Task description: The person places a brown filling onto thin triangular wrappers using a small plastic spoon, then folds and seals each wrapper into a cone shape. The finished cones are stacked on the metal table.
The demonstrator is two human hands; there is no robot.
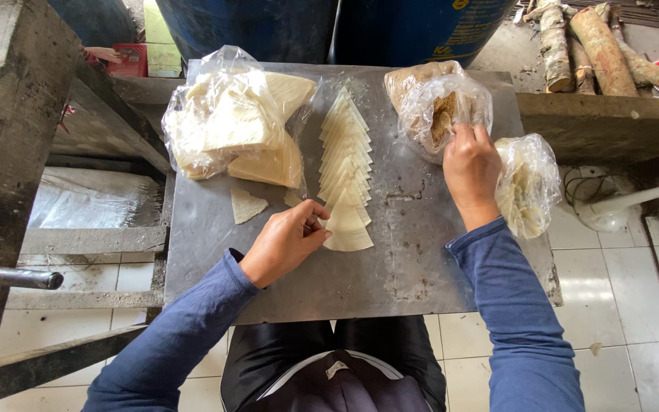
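Head view: right hand's (470, 169) fingertips inside bag (444, 107).

Bright, even daylight; sharp focus, soft shadows.

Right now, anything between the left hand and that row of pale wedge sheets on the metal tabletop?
Nothing visible. The left hand already touches the nearest sheet at the near end of the row of pale wedge sheets. The loose single wedge lies off to the side. The right hand is at the clear bag of brown filling.
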